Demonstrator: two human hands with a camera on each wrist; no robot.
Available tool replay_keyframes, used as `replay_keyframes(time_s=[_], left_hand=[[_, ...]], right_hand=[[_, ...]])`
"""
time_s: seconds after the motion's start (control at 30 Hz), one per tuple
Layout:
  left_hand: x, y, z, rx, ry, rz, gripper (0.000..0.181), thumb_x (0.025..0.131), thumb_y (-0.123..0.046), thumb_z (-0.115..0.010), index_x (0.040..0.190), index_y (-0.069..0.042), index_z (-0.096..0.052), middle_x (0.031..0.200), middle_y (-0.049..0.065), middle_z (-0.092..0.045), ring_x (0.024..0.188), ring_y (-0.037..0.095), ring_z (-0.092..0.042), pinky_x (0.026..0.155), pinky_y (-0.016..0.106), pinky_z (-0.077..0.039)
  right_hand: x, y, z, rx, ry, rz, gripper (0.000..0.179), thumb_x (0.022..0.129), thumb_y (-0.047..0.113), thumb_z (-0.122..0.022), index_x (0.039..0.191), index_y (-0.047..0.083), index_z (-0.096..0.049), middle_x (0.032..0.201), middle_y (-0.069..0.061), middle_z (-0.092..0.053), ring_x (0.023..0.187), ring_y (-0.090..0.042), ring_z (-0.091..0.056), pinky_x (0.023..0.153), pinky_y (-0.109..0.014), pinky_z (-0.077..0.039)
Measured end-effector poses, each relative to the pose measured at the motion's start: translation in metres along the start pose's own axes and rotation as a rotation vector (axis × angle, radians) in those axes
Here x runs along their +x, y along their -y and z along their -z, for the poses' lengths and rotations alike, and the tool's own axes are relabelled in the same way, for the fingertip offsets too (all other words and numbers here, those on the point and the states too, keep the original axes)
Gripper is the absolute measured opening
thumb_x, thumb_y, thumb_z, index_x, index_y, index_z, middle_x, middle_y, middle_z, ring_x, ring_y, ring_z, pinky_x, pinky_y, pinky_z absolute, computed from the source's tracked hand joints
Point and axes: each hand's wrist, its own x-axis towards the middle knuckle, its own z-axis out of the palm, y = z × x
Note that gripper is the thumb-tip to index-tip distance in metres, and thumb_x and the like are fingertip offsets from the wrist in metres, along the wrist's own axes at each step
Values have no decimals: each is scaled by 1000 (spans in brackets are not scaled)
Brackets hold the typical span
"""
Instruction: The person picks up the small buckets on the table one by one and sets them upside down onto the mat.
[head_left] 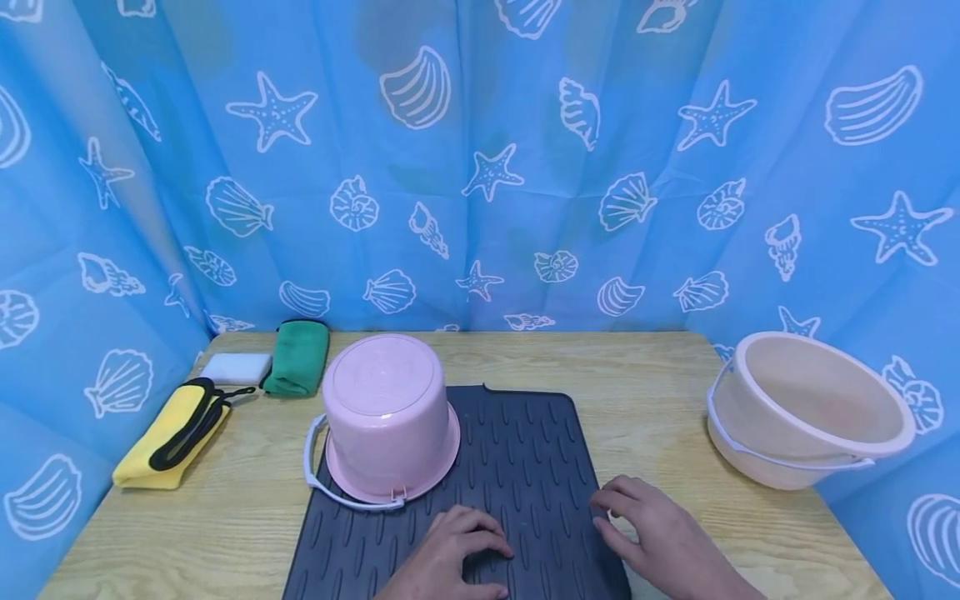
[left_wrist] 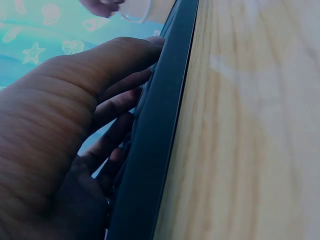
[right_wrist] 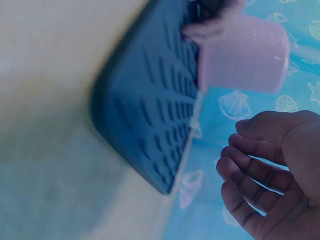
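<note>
A dark ribbed mat [head_left: 525,467] lies on the wooden table. On its left part a pink bucket [head_left: 386,417] stands upside down, its white handle [head_left: 352,500] lowered toward the front left. My left hand [head_left: 453,554] is over the mat just in front of the bucket, fingers loosely bent, and its fingertips [left_wrist: 120,130] are at the mat's surface in the left wrist view. By the mat's right edge is my right hand [head_left: 660,533], relaxed and holding nothing. In the right wrist view its fingers [right_wrist: 245,175] are gently curved and apart from the mat.
A cream bucket [head_left: 795,417] tilts at the table's right edge. At the back left lie a green cloth [head_left: 297,358], a white sponge block [head_left: 236,367] and a folded yellow cloth [head_left: 161,442] with black trim. A blue shell-print curtain [head_left: 480,167] hangs behind the table [head_left: 637,375].
</note>
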Motion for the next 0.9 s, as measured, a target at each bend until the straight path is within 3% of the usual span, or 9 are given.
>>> replay_keyframes(time_s=[0.2, 0.57, 0.67, 0.9], left_hand=[[-1, 3, -2, 41, -21, -64, 27, 91, -46, -71, 114, -31, -71, 120, -17, -59, 111, 5, -47, 91, 34, -41], [-1, 3, -4, 69, -41, -102, 27, 92, -46, -71, 114, -30, -71, 119, -16, -58, 109, 5, -47, 88, 33, -41], [-1, 3, -4, 76, -44, -103, 28, 92, -47, -71, 114, -31, -71, 119, -16, -58, 108, 5, -47, 88, 34, -41], [0, 4, -3, 72, -44, -96, 28, 92, -48, -69, 115, -31, -71, 118, -16, -58, 107, 5, -47, 88, 34, -41]], right_hand=[[8, -16, 27, -84, -131, 50, 23, 79, 10, -83, 98, 18, -73, 96, 12, -62, 80, -5, -60, 64, -24, -52], [21, -65, 72, -204, -245, 56, 25, 72, 3, -84, 94, 8, -74, 91, 0, -67, 68, -15, -63, 55, -27, -51], [21, -78, 82, -238, -244, 33, 25, 72, 3, -83, 95, 6, -73, 90, -2, -66, 68, -16, -61, 54, -28, -49], [19, -103, 102, -276, -174, -123, 22, 80, 9, -79, 100, 2, -72, 93, -8, -64, 73, -23, -64, 53, -34, -49]])
